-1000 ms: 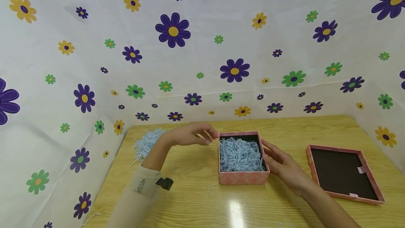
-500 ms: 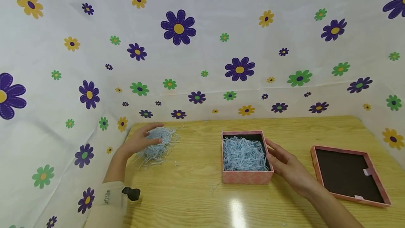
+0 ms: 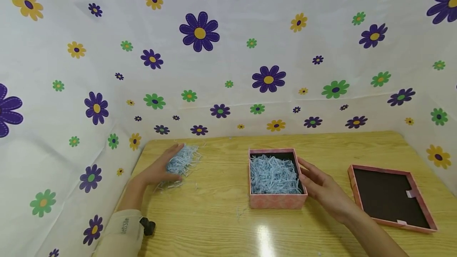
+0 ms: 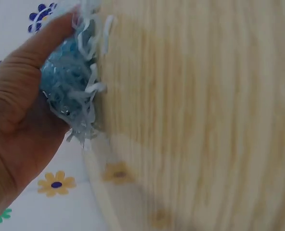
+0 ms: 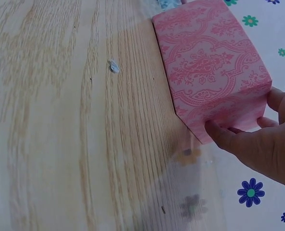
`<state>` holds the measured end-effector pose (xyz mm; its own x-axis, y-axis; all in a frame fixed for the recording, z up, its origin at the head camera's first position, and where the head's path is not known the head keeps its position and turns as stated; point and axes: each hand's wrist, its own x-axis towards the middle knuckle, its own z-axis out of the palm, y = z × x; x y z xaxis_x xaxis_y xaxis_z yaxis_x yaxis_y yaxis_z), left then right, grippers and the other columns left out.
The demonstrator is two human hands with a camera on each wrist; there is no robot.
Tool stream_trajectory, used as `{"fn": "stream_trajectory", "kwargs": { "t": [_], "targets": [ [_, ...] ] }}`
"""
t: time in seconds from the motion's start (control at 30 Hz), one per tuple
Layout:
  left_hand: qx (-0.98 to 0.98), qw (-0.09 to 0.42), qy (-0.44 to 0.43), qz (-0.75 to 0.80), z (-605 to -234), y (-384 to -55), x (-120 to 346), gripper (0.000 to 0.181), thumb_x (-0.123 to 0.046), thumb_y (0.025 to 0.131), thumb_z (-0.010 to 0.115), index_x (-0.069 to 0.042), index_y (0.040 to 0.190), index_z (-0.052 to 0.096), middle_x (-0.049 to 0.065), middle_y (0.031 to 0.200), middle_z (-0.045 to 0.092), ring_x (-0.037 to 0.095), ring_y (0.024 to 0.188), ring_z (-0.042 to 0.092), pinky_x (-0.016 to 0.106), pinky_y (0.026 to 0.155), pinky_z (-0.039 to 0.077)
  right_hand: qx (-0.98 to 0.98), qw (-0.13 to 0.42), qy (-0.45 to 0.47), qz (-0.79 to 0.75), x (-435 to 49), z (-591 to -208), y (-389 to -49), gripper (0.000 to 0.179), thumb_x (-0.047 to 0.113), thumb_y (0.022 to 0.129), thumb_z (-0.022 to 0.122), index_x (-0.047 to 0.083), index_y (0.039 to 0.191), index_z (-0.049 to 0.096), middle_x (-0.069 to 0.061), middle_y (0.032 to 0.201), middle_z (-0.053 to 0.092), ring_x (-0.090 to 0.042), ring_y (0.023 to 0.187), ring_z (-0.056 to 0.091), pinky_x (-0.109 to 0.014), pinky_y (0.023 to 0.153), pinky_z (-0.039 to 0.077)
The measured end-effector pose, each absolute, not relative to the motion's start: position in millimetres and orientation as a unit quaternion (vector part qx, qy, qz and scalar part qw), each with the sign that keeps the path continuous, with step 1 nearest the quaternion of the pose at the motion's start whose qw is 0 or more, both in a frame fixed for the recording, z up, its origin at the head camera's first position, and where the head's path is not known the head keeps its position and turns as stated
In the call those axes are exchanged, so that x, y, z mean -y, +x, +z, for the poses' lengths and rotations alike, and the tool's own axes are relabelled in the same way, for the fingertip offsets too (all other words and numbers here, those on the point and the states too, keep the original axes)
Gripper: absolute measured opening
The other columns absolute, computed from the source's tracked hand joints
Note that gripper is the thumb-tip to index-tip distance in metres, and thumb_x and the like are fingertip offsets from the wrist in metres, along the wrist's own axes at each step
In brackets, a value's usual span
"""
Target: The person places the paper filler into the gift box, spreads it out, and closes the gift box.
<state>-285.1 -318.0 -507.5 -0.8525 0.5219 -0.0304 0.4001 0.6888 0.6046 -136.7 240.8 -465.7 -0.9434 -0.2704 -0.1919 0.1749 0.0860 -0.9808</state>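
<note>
At the table's far left, a pile of light blue shredded paper sits inside the curve of my left hand. In the left wrist view the thumb reaches along the shredded paper, and the other fingers are hidden behind it. A pink patterned box with a dark inside holds more blue shredded paper. My right hand rests against its right side. The right wrist view has those fingertips on the outside of the box, fairly straight.
The matching pink lid lies on the right of the wooden table, its dark inside facing up. Loose paper bits lie left of the box. A flower-printed sheet rises behind the table and along its sides.
My left hand has moved from the box's left rim to the shredded paper pile at the far left and curved round it. The right hand has stayed at the box.
</note>
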Motion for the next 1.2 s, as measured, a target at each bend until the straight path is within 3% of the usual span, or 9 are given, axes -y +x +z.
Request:
{"fn": "stream_trajectory", "kwargs": {
  "t": [0.13, 0.27, 0.37, 0.53, 0.83, 1.2],
  "targets": [
    [-0.916, 0.083, 0.279, 0.277, -508.2, -288.3, 313.2, 0.088, -0.011, 0.093, 0.083, -0.017, 0.166, 0.035, 0.021, 0.166, 0.037, 0.047, 0.151, 0.034, 0.068, 0.117, 0.035, -0.715, 0.167, -0.032, -0.678, -239.9, -465.9, -136.2, 0.071, 0.031, 0.113, 0.053, 0.022, 0.172, 0.015, -0.03, 0.171, 0.019, -0.05, 0.154, 0.03, -0.041, 0.112, 0.048],
    [-0.915, 0.053, 0.286, 0.279, -506.8, -288.2, 311.7, 0.057, 0.0, 0.094, 0.077, -0.01, 0.147, 0.06, 0.02, 0.147, 0.058, 0.047, 0.139, 0.051, 0.065, 0.111, 0.044, -0.713, 0.166, -0.033, -0.68, -239.7, -465.0, -136.0, 0.07, 0.03, 0.113, 0.052, 0.021, 0.172, 0.014, -0.029, 0.171, 0.018, -0.05, 0.154, 0.03, -0.041, 0.112, 0.048],
    [-0.914, 0.032, 0.281, 0.291, -504.4, -287.3, 311.8, 0.047, 0.01, 0.091, 0.075, -0.008, 0.134, 0.069, 0.018, 0.137, 0.066, 0.046, 0.132, 0.057, 0.063, 0.108, 0.048, -0.715, 0.165, -0.033, -0.679, -239.6, -464.3, -136.0, 0.07, 0.03, 0.113, 0.052, 0.021, 0.172, 0.014, -0.03, 0.171, 0.018, -0.05, 0.153, 0.03, -0.041, 0.111, 0.049],
    [-0.912, 0.016, 0.25, 0.326, -494.4, -285.4, 311.5, 0.046, 0.015, 0.089, 0.073, -0.01, 0.127, 0.072, 0.015, 0.133, 0.07, 0.044, 0.129, 0.061, 0.063, 0.105, 0.05, -0.715, 0.166, -0.031, -0.678, -239.1, -463.5, -136.2, 0.071, 0.031, 0.113, 0.052, 0.022, 0.172, 0.014, -0.029, 0.171, 0.018, -0.05, 0.153, 0.031, -0.039, 0.11, 0.05],
    [-0.901, -0.007, 0.214, 0.377, -445.1, -279.0, 302.1, 0.037, 0.009, 0.094, 0.071, -0.01, 0.126, 0.072, 0.014, 0.131, 0.071, 0.038, 0.126, 0.064, 0.06, 0.104, 0.051, -0.713, 0.161, -0.037, -0.682, -239.8, -464.4, -136.2, 0.07, 0.03, 0.113, 0.051, 0.021, 0.172, 0.014, -0.03, 0.17, 0.02, -0.05, 0.151, 0.033, -0.033, 0.106, 0.053],
    [-0.885, -0.004, 0.229, 0.405, -382.2, -264.6, 271.0, 0.043, 0.012, 0.093, 0.067, -0.015, 0.126, 0.073, 0.009, 0.133, 0.069, 0.026, 0.114, 0.061, 0.045, 0.096, 0.052, -0.716, 0.164, -0.033, -0.678, -240.0, -465.8, -136.8, 0.071, 0.03, 0.112, 0.053, 0.023, 0.172, 0.014, -0.03, 0.171, 0.018, -0.051, 0.154, 0.029, -0.039, 0.109, 0.049]
  ]
}}
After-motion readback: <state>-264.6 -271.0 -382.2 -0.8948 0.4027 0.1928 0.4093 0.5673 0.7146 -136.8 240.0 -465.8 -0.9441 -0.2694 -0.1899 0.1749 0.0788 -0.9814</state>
